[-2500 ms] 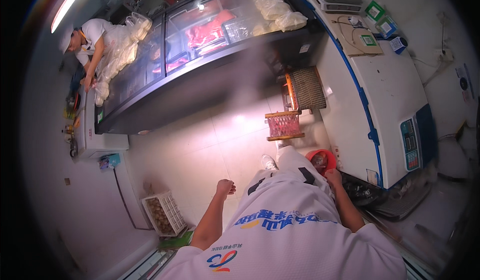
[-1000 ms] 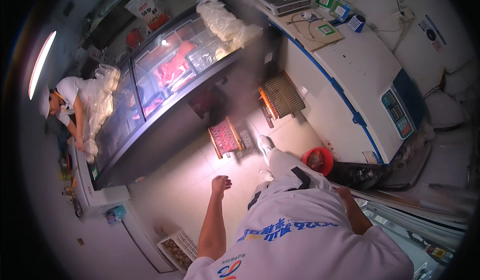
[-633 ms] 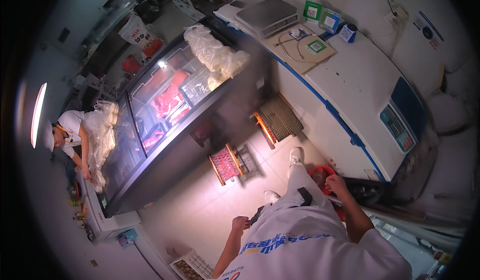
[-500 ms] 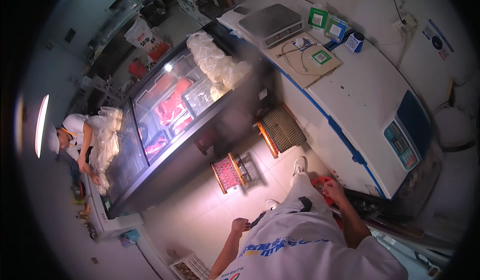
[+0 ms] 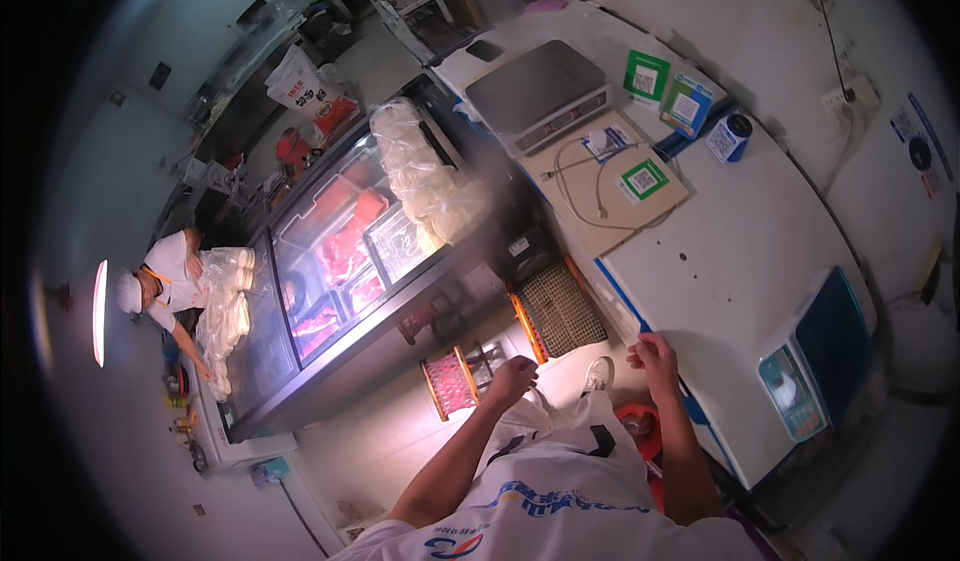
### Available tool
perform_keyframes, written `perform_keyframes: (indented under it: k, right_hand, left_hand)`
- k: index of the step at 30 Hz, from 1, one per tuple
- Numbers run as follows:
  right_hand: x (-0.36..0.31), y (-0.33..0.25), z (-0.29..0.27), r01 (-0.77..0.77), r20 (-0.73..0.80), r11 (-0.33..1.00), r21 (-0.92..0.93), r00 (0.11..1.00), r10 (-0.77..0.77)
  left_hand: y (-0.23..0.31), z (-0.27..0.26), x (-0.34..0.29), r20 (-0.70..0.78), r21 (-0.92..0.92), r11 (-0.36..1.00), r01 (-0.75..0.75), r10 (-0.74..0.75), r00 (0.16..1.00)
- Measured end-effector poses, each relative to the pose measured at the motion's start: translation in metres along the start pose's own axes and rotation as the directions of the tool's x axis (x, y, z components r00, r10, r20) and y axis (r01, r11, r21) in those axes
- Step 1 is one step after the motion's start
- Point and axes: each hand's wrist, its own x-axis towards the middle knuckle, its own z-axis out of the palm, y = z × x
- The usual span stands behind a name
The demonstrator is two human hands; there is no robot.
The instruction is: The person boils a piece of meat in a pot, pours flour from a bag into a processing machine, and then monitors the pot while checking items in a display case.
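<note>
My left hand (image 5: pixel 512 382) hangs in front of my body with its fingers curled in, and nothing shows in it. Below and beyond it is a low stool (image 5: pixel 449 382) with a pink woven seat and orange edges. My right hand (image 5: pixel 654 355) is raised beside the near edge of a white chest freezer (image 5: pixel 730 251); its fingers are loosely bent and a little apart, with no object between them. Whether it touches the edge cannot be told. Under my right forearm, low down, a red basin (image 5: pixel 640 429) is partly hidden.
On the freezer lie a flat scale (image 5: pixel 540 86), a board (image 5: pixel 615 181) with a cable, code stands (image 5: pixel 646 75) and a blue-lidded device (image 5: pixel 800 386). Left is a glass display case (image 5: pixel 330 251) holding red meat. A co-worker (image 5: pixel 170 281) handles bagged goods there. A brown woven stool (image 5: pixel 557 308) stands between.
Both my hands have risen and moved forward, the right one from above the red basin to the freezer edge. The view has shifted. The co-worker's arms have moved apart.
</note>
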Motion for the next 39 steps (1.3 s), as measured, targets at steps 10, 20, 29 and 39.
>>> perform_keyframes:
  k: [10, 20, 29, 39]
  right_hand:
    - [0.133, -0.045, 0.054, 0.185, -0.275, 0.876, -0.446, 0.903, -0.331]
    - [0.253, -0.077, 0.118, -0.338, -0.528, 0.406, -0.849, 0.507, -0.681]
    - [0.266, -0.087, 0.136, -0.545, -0.527, 0.195, -0.816, 0.560, -0.640]
    - [0.279, -0.087, 0.130, -0.468, -0.628, 0.426, -0.775, 0.491, -0.604]
  left_hand:
    - [0.105, -0.110, 0.086, -0.115, 0.082, 0.979, -0.187, 0.196, 0.974]
    - [0.292, -0.387, 0.465, -0.401, 0.295, 0.867, -0.402, 0.494, 0.771]
    - [0.514, -0.389, 0.728, -0.377, 0.440, 0.886, -0.146, 0.329, 0.866]
    - [0.604, -0.334, 0.831, -0.518, 0.435, 0.855, 0.284, -0.020, 0.855]
